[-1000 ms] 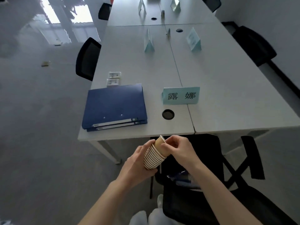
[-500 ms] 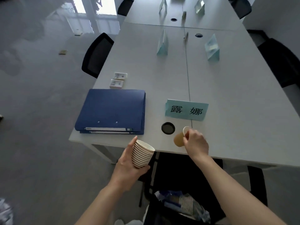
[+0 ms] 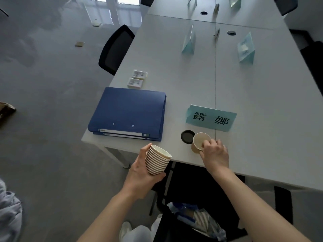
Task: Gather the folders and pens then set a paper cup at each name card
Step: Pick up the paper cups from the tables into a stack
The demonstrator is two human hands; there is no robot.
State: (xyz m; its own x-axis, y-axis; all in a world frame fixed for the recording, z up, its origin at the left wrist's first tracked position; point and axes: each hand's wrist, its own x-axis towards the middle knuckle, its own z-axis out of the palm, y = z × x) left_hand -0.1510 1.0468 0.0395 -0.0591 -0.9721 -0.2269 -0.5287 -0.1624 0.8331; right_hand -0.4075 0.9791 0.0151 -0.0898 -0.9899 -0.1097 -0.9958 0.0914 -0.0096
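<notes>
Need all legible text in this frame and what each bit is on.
"露 娜": black characters on the near teal paper name card.
Far teal name cards: print too blurred or edge-on to read.
Spine labels on the blue folders: too small to read.
Two small white boxes: markings unreadable.
Paper cups: none.

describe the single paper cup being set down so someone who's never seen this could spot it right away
Start at the near edge of the long grey table, in front of the teal name card facing the camera. Just right of the round black cable hole there, the right hand holds a lone brown paper cup, tilted. Unlike the nested stack of cups in the left hand, it is single and over the tabletop.
</notes>
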